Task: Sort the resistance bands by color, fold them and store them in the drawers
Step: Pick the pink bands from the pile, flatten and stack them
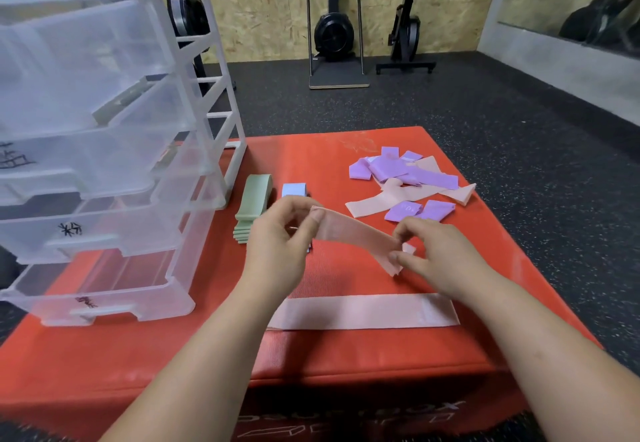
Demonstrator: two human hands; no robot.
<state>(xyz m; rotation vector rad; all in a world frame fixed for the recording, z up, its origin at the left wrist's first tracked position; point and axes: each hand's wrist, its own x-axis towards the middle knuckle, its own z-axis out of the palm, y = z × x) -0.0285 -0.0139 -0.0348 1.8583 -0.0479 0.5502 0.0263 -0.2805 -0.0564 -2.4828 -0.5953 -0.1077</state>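
A pink resistance band (pixel 353 232) is stretched in the air between my hands over the red box (pixel 329 355). My left hand (pixel 280 244) pinches its left end, and my right hand (pixel 440 254) pinches its right end. Another pink band (pixel 363 310) lies flat near the front of the box. A stack of green bands (pixel 252 206) and a light blue band (pixel 293 189) lie beside the clear drawer unit (pixel 104 164), whose drawers are pulled out. A loose pile of purple bands (pixel 405 171) and pink bands (pixel 381 202) lies at the back right.
The drawer unit stands on the left part of the red box. Dark speckled rubber floor (pixel 519 164) surrounds the box. Black exercise machines (pixel 334 33) stand against the wooden back wall.
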